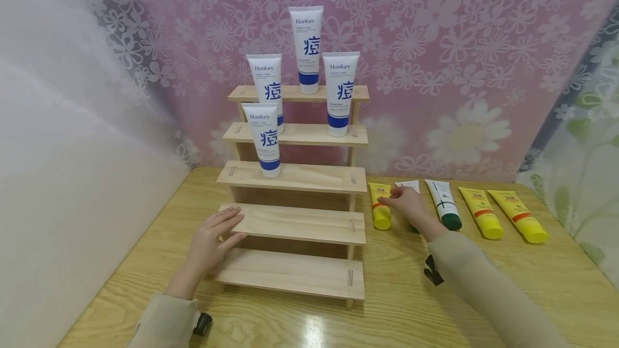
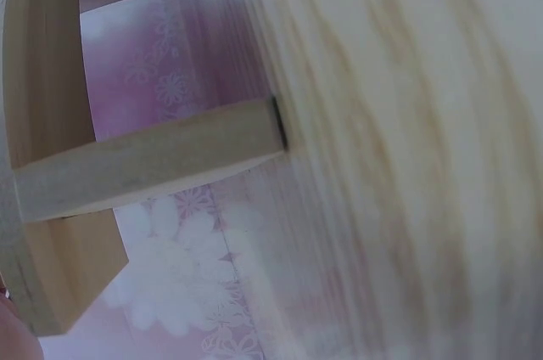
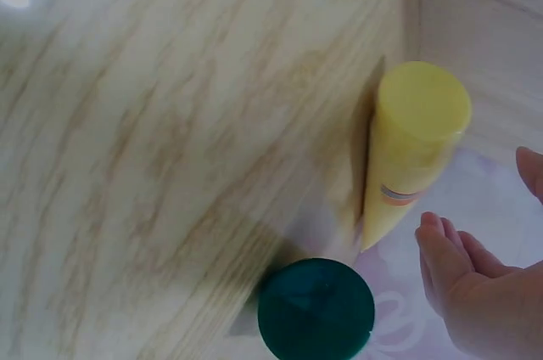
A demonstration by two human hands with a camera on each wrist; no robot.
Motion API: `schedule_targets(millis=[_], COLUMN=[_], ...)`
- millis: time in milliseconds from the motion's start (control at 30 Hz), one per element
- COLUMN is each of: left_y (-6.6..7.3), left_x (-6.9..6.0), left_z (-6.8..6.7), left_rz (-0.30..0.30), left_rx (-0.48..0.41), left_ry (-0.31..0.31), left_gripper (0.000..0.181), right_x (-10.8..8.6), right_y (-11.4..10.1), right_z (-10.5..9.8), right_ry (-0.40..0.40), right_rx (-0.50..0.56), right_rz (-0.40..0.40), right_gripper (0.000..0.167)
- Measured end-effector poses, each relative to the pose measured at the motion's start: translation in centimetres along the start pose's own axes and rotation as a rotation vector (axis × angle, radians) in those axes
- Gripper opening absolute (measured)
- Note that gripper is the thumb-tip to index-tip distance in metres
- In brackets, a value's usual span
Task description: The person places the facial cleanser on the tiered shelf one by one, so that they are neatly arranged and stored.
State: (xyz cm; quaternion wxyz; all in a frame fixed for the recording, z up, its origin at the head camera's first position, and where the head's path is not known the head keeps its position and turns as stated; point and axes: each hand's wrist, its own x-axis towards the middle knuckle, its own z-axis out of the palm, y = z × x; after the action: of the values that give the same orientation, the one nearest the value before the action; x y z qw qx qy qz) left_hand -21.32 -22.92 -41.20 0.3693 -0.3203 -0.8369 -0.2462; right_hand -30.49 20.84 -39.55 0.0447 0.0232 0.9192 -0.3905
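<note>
A stepped wooden display stand [image 1: 295, 224] occupies the middle of the head view. My left hand [image 1: 213, 238] holds the left end of its second-lowest step, fingers on top and thumb by the front edge. In the left wrist view only a sliver of that hand shows beside the wood. My right hand [image 1: 411, 205] is over the leftmost yellow tube [image 1: 381, 214], which lies on the table. Thumb and fingers stand apart in the right wrist view, near the yellow tube [image 3: 411, 139]. A white tube [image 1: 408, 183] with a green cap [image 3: 316, 309] is partly hidden by this hand.
Several white-and-blue Hankey tubes [image 1: 304, 47] stand upright on the upper three steps. Right of my right hand lie another white tube with a green cap [image 1: 443, 203] and two yellow tubes [image 1: 481, 211]. A flowered backdrop [image 1: 411, 69] rises behind the table [image 1: 411, 305].
</note>
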Motion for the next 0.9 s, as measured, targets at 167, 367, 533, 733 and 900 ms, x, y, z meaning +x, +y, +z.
schedule_targets(millis=[167,367,533,733,900], left_y=[0.0,-0.1,-0.2,-0.2,-0.1], left_x=[0.1,0.0,-0.1,0.0,0.0], left_z=[-0.1,-0.1,0.1,0.1,0.1], left_rz=[0.003,0.002,0.008,0.008,-0.001], left_rx=[0.01,0.018,0.003,-0.002,0.004], left_ry=[0.001,-0.003,0.01,0.019,0.008], left_gripper=[0.049,0.046,0.046,0.05,0.05], right_x=[0.9,1.6,1.7,2.0,1.9], right_y=[0.4,0.8,0.8,0.8,0.6], right_z=[0.7,1.3,1.5,2.0,2.2], right_ry=[0.027,0.013,-0.008,-0.018,-0.02], right_rx=[-0.078,-0.104,-0.112,-0.115,-0.115], right_rz=[0.018,0.015,0.037,0.056,0.055], right_gripper=[0.041,0.05,0.048,0.041,0.039])
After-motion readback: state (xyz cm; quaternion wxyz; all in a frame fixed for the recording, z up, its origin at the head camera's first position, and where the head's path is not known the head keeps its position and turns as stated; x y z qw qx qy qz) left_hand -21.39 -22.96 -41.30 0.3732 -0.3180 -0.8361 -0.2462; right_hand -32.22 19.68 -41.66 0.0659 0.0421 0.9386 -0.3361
